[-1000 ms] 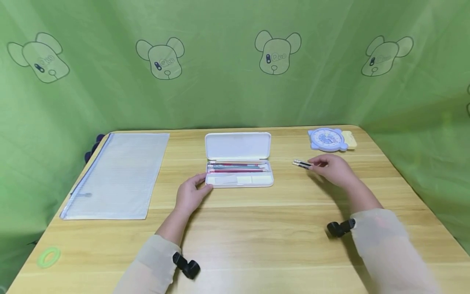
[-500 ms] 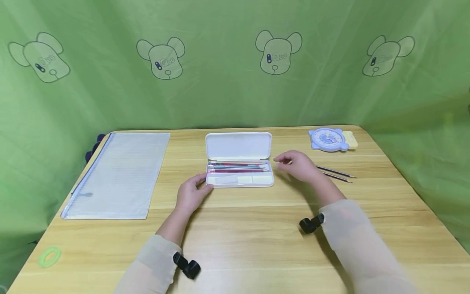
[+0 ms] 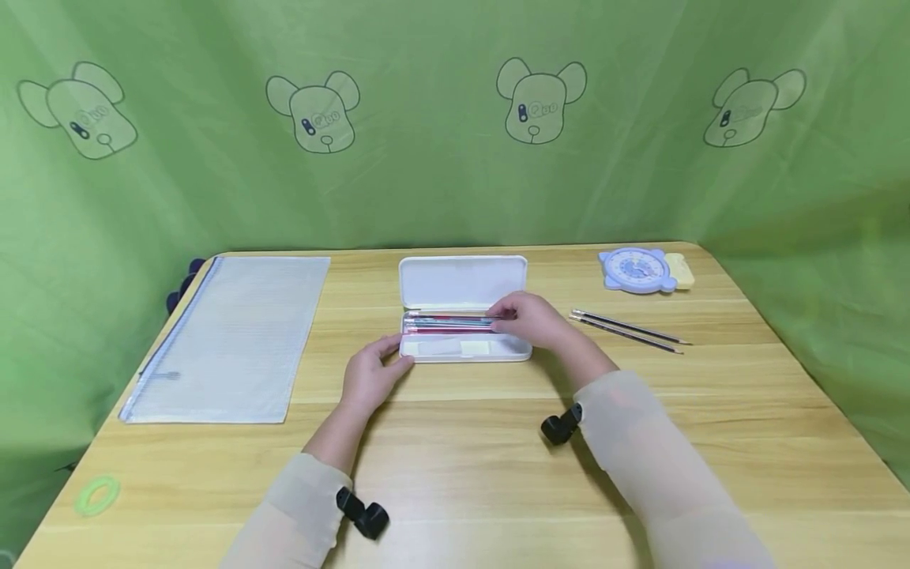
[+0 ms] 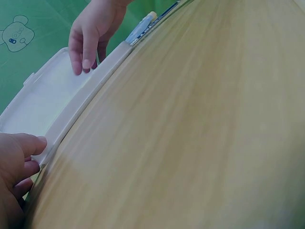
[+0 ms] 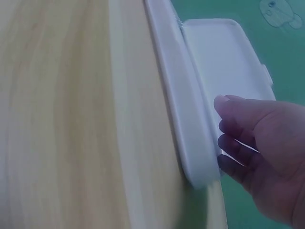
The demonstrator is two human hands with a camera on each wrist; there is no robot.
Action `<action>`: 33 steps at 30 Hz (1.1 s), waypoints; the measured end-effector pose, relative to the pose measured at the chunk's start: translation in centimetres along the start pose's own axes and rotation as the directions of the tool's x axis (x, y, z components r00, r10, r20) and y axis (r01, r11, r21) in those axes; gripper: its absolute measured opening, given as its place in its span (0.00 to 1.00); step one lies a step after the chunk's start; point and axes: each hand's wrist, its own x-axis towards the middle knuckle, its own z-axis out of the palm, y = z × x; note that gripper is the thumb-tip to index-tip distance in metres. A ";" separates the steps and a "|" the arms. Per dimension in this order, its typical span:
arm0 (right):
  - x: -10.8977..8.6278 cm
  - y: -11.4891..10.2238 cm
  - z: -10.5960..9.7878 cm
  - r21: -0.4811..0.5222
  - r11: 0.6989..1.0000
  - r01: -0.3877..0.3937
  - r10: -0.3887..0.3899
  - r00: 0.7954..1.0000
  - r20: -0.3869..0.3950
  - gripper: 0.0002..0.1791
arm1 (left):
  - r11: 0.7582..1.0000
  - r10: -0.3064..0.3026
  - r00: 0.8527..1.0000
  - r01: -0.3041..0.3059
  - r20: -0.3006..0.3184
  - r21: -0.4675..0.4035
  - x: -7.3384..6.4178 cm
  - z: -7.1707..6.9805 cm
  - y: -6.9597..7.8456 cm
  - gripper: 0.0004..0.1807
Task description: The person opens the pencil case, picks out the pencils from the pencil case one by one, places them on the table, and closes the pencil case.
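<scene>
A white pencil case (image 3: 465, 349) lies with its lid (image 3: 462, 283) raised, and several pencils (image 3: 455, 322) lie lengthwise in its rear compartment. My left hand (image 3: 368, 374) grips the case's left end, its thumb (image 4: 37, 142) along the front rim. Over the right end, my right hand (image 3: 533, 320) reaches down to the pencil ends; in the right wrist view its thumb and curved fingers stand apart, and no pencil shows between them. The case wall hides the inside in both wrist views. Two dark pencils (image 3: 629, 328) lie on the table to the right.
A blue clock-faced object (image 3: 636, 270) with a pale yellow piece (image 3: 680, 271) stands at the back right. At left lies a translucent zip pouch (image 3: 227, 340). A green ring (image 3: 97, 495) is near the front left of the wooden table (image 3: 455, 474).
My right hand has let go of two dark pencils right of the case and moved left to the pencils in it. The left hand has stayed at the case's left end.
</scene>
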 end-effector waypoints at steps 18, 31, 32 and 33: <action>1.7 -1.2 0.7 -0.169 0.985 -0.022 0.045 0.990 0.131 0.13 | 1.000 0.003 1.000 -0.003 -0.009 -0.002 0.1 0.0 -0.1 0.25; 1.6 -0.9 1.2 -0.196 0.981 -0.009 0.026 0.996 0.086 0.12 | 1.000 -0.001 1.000 0.001 -0.011 -0.005 0.1 0.0 -0.1 0.24; 1.6 -0.9 1.2 -0.192 0.981 -0.014 0.031 0.996 0.087 0.12 | 1.000 0.000 1.000 0.000 -0.011 -0.005 0.1 0.0 -0.1 0.24; 1.6 -0.9 1.2 -0.189 0.982 -0.017 0.035 0.995 0.089 0.12 | 1.000 0.000 1.000 0.000 -0.011 -0.005 0.1 0.0 -0.2 0.24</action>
